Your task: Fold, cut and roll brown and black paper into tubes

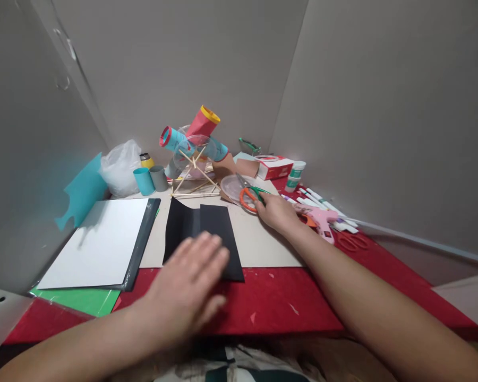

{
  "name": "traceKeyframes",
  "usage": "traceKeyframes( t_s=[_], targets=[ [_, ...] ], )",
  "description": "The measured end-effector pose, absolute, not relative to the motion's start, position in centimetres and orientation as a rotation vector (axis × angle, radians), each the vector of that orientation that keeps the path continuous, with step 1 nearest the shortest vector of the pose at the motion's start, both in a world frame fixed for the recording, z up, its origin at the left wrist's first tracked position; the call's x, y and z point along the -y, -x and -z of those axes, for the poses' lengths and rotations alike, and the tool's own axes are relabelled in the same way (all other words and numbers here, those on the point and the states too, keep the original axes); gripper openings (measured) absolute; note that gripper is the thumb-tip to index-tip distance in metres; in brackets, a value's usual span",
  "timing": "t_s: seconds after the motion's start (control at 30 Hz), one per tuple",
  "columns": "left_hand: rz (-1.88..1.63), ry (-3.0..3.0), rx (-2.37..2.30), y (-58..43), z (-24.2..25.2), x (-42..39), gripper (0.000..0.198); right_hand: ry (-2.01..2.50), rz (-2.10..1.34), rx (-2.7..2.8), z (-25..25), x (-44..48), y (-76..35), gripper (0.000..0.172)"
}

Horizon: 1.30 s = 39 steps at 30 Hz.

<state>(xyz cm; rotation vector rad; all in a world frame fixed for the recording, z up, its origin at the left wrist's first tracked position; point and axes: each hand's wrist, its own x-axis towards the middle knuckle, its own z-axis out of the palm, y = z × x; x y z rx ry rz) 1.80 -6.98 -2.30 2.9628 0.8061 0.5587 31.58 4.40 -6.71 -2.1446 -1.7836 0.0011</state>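
Observation:
My left hand (195,270) is over the near edge of a folded sheet of black paper (215,228), its fingers stretched out and slightly blurred; whether it touches the paper I cannot tell. The black paper lies on a beige board, one flap lifted at the left. My right hand (276,211) has its fingers closed on scissors (248,197) with orange and green handles. Their blades point away from me, over a clear plastic lid (231,187). Behind the paper stands a wheel model (195,154) of sticks, clear discs and coloured paper tubes.
White sheets (99,233) lie at the left beside a blue paper piece (85,185) and a plastic bag (121,164). At the right are a pink glue gun (321,218), red-handled scissors (352,242), markers (318,199), a red box (274,168) and white tubs (295,176). Grey walls enclose the table.

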Motion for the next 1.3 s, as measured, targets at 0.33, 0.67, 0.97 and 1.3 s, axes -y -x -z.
traceKeyframes(
  t_s=[0.33,0.67,0.97,1.3],
  targets=[
    [-0.068,-2.639,-1.14,-3.1,5.0,4.8,0.074,2.441,-0.256,1.776,3.9,-8.2,-31.1,0.034],
    [-0.716,-2.001,-1.175,-5.8,5.9,0.8,0.08,2.218,-0.453,1.544,2.6,-4.7,-32.2,0.016],
    [-0.983,-0.948,-1.053,-7.8,6.0,0.8,0.072,1.397,-0.88,1.331,3.5,8.1,-29.4,0.021],
    [-1.085,-0.795,-0.89,-6.3,2.9,2.0,0.019,1.348,-1.112,1.181,5.2,14.8,-26.5,0.034]
  ],
)
